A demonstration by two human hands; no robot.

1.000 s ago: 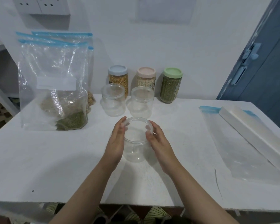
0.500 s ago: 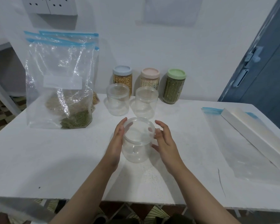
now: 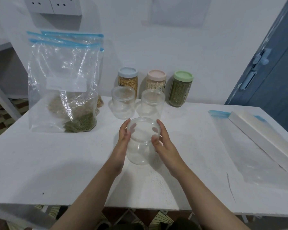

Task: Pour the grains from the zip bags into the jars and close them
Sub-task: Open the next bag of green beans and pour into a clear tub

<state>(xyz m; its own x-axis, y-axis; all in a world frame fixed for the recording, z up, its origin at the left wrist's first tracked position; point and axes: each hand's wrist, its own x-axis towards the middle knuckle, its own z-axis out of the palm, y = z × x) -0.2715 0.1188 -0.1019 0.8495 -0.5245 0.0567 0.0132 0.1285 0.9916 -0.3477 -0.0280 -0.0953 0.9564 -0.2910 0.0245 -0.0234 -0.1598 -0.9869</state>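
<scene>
A clear empty jar (image 3: 140,153) with a clear lid (image 3: 143,129) stands on the white table (image 3: 40,163) in front of me. My left hand (image 3: 123,141) grips its upper left side, fingers curled round the rim. From the right, my right hand (image 3: 164,145) holds the lid with its fingertips wrapped over the edge. Several zip bags (image 3: 63,90) stand at the back left against the wall, with green and beige grains in their bottoms. Two more clear lidded jars (image 3: 123,103) (image 3: 152,105) stand just behind the held one.
Three filled jars line the wall: blue lid (image 3: 128,80), pink lid (image 3: 156,82), green lid (image 3: 181,88). An empty zip bag (image 3: 256,155) lies flat at the right under a long white box (image 3: 263,135). A blue door (image 3: 273,72) borders the right side.
My right hand loosened from the lid half a second ago and now closes on it again. The jar stays in the same spot; my left hand keeps its hold.
</scene>
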